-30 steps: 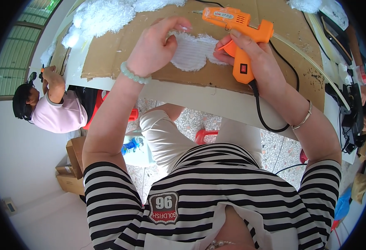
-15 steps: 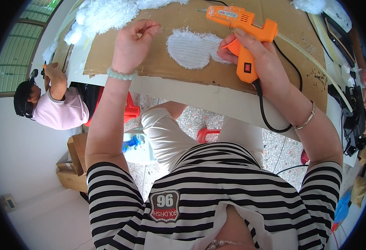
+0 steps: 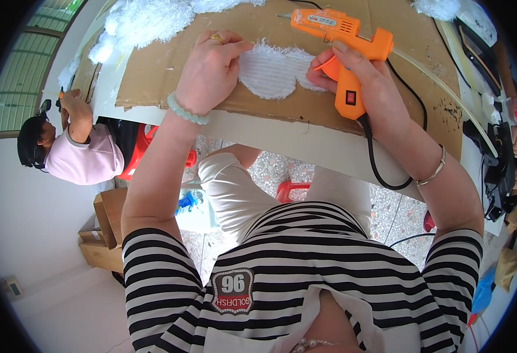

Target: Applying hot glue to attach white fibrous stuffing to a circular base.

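Observation:
A bean-shaped piece of white shaggy fabric [image 3: 267, 73] lies on the brown cardboard, its ribbed side facing up. My left hand [image 3: 211, 73] is at its left edge, fingers curled together and the index fingertip against the fringe. Whatever may be between those fingers is hidden. My right hand [image 3: 376, 82] grips the handle of an orange hot glue gun [image 3: 323, 23], whose nozzle points left above the fabric. A pale glue stick [image 3: 441, 82] extends from the gun's back. The right fingertips, near the trigger, overlap the fabric's right end.
Brown cardboard [image 3: 152, 76] covers the white table. White shaggy material [image 3: 147, 23] is heaped at the far left, with a smaller clump [image 3: 438, 7] at the far right. A black power cord [image 3: 371, 159] hangs from the gun over the table edge. Another person [image 3: 82, 147] sits at the left.
My left hand has moved right and slightly down from above the cardboard to the fabric's left edge. My right hand and the glue gun have barely moved.

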Action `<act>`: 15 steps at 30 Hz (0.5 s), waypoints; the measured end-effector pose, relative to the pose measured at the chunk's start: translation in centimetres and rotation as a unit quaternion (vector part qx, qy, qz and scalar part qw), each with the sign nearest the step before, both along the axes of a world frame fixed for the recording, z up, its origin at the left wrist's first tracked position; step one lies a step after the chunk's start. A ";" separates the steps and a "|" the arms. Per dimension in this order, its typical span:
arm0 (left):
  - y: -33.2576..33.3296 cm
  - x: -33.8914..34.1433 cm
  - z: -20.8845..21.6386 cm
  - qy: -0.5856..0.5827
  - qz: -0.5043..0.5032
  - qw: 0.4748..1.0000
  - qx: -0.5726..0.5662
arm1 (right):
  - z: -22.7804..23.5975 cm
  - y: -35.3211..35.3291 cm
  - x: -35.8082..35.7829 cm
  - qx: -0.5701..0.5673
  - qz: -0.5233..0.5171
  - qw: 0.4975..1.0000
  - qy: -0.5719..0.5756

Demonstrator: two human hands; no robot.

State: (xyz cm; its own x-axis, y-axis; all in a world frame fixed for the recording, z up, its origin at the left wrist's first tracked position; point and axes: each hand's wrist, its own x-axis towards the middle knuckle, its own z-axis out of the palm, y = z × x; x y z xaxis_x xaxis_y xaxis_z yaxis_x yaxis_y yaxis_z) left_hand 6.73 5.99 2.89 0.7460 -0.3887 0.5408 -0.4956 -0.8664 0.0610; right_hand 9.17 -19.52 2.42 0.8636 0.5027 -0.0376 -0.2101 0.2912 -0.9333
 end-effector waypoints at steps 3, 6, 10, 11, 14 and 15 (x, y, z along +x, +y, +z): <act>-0.4 -0.3 -0.1 -0.016 0.001 1.000 0.026 | -0.1 -0.2 0.2 -0.002 0.011 1.000 -0.009; -0.5 -0.8 0.1 -0.014 0.013 0.999 0.033 | 0.0 -0.2 0.1 0.006 0.006 1.000 -0.007; 0.0 -1.0 1.3 0.004 0.024 1.000 -0.017 | 0.3 -0.2 -0.1 0.026 0.003 1.000 0.006; 0.0 -1.0 1.6 0.001 0.050 0.998 -0.028 | 0.3 -0.3 0.0 0.039 0.001 0.999 -0.012; -0.5 -0.2 1.8 0.001 0.053 0.997 -0.053 | 0.6 -0.4 0.0 0.057 -0.011 0.998 -0.037; -0.8 0.2 1.7 0.003 0.031 0.997 -0.067 | 0.7 -0.5 -0.1 0.063 -0.019 0.997 -0.045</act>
